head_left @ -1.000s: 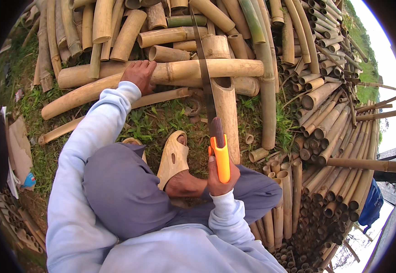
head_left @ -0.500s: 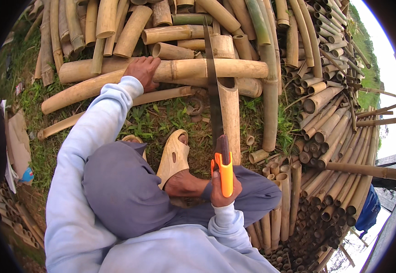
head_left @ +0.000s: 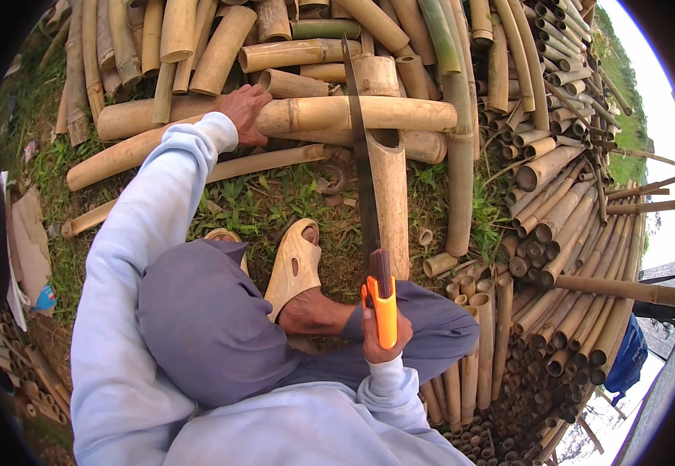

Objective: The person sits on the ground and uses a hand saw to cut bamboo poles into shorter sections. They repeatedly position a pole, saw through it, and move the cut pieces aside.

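A long pale bamboo pole lies crosswise in front of me, over other bamboo pieces. My left hand is closed around it, left of the saw. In my right hand is the orange handle of a hand saw, gripped near my bent knee. Its long dark blade points away from me and crosses the pole toward its right end. Whether the teeth are in a cut is too small to tell. Just beneath the pole, by the blade, an open-ended upright bamboo post stands.
Cut bamboo pieces are heaped at the far side. More bamboo stacks rise on the right, with short upright pieces by my knee. A thinner bamboo length lies on the grass near my sandals.
The saw and my right hand have come slightly nearer to me. My left hand has shifted a little to the left along with the view, still on the bamboo pole.
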### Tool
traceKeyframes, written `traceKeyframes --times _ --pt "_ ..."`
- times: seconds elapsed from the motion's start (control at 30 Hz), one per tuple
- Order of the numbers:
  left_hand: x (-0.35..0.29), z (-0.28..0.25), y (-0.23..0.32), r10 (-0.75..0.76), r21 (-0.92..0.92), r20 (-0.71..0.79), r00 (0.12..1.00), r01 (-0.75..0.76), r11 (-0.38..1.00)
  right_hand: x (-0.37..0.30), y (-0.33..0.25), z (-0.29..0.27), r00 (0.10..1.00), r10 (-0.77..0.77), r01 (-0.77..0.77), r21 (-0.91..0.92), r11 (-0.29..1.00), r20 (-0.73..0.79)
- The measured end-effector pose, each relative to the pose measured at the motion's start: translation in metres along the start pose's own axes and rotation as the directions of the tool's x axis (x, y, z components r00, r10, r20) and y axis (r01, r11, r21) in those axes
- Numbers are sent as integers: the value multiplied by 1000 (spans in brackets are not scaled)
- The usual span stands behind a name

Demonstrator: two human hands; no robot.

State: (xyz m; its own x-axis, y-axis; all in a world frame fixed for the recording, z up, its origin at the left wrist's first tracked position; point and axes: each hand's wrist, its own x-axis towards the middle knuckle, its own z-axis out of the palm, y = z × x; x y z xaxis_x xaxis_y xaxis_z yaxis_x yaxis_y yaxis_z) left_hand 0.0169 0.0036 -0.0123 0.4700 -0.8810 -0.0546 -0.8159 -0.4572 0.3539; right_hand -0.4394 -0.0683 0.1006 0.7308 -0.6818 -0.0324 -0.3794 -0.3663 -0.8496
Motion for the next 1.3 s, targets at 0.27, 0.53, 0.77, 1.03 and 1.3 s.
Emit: traceKeyframes --times 0.27,0.53,0.77,1.03,1.3 --pt "5 -8 -1 10 -65 101 995 -3 998 10 -1 -1 999 -29 30 -23 999 33" --pt "5 -12 -3 -10 -69 155 988 21 997 8 -13 3 999 -39 39 -11 999 -7" --pt "8 -20 13 -55 23 210 976 51 998 13 -45 0 999 50 -50 -6 999 -2" --pt "7 -19 10 -51 6 176 983 51 999 -8 -51 -16 995 98 -98 -23 995 -13" --pt "2 -16 5 -62 49 229 971 52 997 -31 -50 -34 997 77 -75 -60 995 28"
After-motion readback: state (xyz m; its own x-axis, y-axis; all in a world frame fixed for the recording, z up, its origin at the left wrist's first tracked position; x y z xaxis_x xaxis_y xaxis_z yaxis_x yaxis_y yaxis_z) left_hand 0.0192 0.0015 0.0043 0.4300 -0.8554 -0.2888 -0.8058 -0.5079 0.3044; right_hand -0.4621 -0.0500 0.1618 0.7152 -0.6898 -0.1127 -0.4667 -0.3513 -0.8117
